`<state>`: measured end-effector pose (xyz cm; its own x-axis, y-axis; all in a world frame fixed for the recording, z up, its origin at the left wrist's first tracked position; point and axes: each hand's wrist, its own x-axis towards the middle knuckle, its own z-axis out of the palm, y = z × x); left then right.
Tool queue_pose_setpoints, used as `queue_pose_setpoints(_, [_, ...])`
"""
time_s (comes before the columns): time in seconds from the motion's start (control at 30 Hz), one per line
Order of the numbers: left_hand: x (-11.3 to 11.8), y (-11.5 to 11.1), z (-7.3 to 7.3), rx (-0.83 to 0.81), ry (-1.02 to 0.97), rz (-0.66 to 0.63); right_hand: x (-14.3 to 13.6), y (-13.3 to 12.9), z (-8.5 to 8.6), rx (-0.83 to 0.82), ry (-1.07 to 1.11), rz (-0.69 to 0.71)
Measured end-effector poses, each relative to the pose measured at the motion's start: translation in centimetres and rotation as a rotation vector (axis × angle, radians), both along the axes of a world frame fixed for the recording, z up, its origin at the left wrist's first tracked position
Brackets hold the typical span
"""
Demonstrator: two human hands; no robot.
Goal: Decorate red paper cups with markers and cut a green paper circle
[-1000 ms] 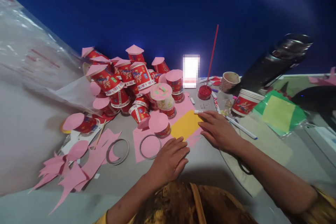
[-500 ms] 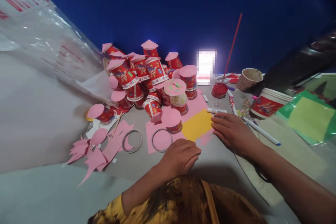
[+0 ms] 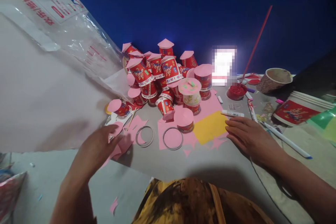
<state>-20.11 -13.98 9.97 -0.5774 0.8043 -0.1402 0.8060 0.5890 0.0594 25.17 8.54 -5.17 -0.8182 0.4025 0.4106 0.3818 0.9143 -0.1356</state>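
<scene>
L hand [image 3: 96, 148]: yours, over pink paper scraps [image 3: 139, 122], thumb & fingers apart; can't tell if you grip any.
Wooden stick [image 3: 131, 119]: just R of your L fingertips.
Grey rings [image 3: 153, 136]: two, flat on tbl [image 3: 154, 159]; R one lies on pink sheet [image 3: 214, 103].
Red paper cups [image 3: 172, 68]: heaped behind rings, w/ pink paper tops.
Yellow paper [image 3: 211, 127]: flat on pink sheet, btwn cups & your R hand.
White tube [image 3: 232, 113]: on its side, just past your R fingertips.
R hand [image 3: 248, 135]: palm down, fingers extended & loose, tips at yellow paper's R edge.
White marker [image 3: 287, 140]: beside your R hand, blue end nearest you.
</scene>
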Motion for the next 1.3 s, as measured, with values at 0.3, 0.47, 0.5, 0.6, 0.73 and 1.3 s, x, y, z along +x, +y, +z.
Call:
queue_pose_setpoints(0.3, [-4.5, 1.8, -6.1, -0.130, 0.030, 0.053, 0.1, 0.1, -0.7, -0.095, 0.009, -0.034])
queue_pose_setpoints(0.47, [-5.1, 2.2, -5.6, -0.062, 0.079, 0.103, 0.0, 0.2, -0.6, -0.106, 0.025, -0.030])
queue_pose_setpoints(0.5, [-5.1, 2.1, -5.1, -0.050, 0.088, 0.104, 0.0, 0.2, -0.5, -0.107, 0.026, -0.028])
queue_pose_setpoints(0.6, [-4.1, 1.8, -3.4, -0.009, 0.113, 0.066, -0.3, 0.0, 0.0, -0.113, 0.017, -0.041])
queue_pose_setpoints(0.73, [0.3, 1.9, -1.5, 0.164, -0.033, 0.037, -0.8, -0.4, 1.1, -0.129, -0.025, -0.069])
queue_pose_setpoints(1.3, [18.4, 8.9, -7.5, 0.179, -0.691, -1.025, -1.3, -0.6, 1.5, -0.154, -0.064, -0.125])
